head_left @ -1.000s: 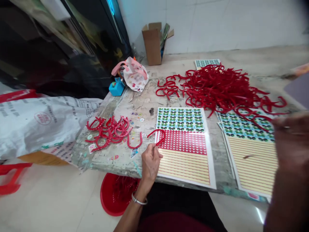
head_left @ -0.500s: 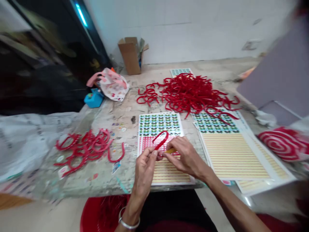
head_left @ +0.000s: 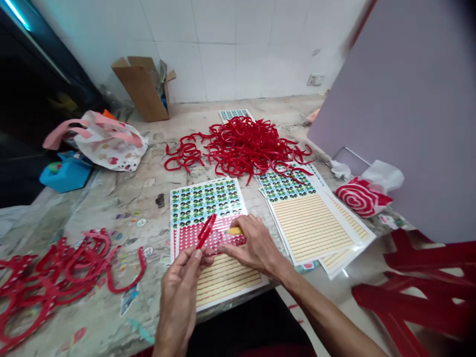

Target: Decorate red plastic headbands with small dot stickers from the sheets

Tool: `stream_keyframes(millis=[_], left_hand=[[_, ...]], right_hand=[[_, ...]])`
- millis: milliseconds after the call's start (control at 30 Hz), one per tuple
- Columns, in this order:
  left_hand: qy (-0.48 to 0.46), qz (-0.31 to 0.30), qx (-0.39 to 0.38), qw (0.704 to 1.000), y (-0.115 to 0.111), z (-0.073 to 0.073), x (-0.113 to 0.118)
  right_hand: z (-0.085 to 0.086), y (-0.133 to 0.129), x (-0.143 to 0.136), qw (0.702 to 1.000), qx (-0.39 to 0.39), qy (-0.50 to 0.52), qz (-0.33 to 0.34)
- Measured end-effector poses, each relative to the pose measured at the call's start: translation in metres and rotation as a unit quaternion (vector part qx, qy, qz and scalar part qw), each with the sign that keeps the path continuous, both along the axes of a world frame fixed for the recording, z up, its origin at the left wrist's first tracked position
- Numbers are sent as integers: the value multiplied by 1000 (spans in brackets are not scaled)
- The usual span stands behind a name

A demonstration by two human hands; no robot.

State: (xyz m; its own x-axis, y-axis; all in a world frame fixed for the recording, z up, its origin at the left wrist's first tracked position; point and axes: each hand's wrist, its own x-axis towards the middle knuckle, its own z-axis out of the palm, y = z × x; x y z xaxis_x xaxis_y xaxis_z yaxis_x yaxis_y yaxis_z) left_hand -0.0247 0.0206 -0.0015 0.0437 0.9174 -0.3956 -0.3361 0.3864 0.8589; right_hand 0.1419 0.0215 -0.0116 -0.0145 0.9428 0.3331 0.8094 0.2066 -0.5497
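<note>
The left hand [head_left: 182,287] is pinching one red headband [head_left: 206,230] by its lower end, between thumb and fingertips, so the band is slanting up above a stack of printed sheets [head_left: 228,282]. The right hand [head_left: 256,243] is curling its fingers around one yellow-handled tool [head_left: 235,231], its thumb reaching toward the left fingertips; whether that thumb is touching the headband, I cannot tell. The two hands are working just beside each other.

Directly beneath the hands, at least two sheets are overlapping, the top one showing three printed zones. To the right of the hands, at least two more sheets [head_left: 308,228] are lying partly overlapped, and one small-looking sheet [head_left: 234,114] is peeking out beyond the heap. Ahead of the hands, a heap of red headbands [head_left: 249,144] is tangling too densely for counting. Left of the hands, a cluster of white-dotted headbands [head_left: 74,272] is overlapping, also uncountable, with one U-shaped band [head_left: 128,287] lying nearest the left hand.

Farther ahead and left, one cardboard box [head_left: 141,91], one white bag [head_left: 111,144] and one blue container [head_left: 67,173] are standing on the desk [head_left: 145,213]. Right of the sheets, one swirl-patterned pouch [head_left: 362,198] is resting.
</note>
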Motion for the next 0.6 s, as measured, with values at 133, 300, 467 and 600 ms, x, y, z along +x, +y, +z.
stream_keyframes(millis=[133, 300, 467, 600], left_hand=[[-55, 8, -11, 998, -1, 13, 3], [-128, 24, 15, 991, -4, 31, 8], [-180, 24, 4, 983, -9, 37, 13], [-199, 28, -10, 980, -13, 42, 14]], right_hand=[[-3, 5, 18, 996, 9, 86, 6], [16, -23, 15, 966, 53, 236, -93], [12, -52, -20, 874, -167, 455, 38], [-24, -42, -45, 944, -44, 321, 62]])
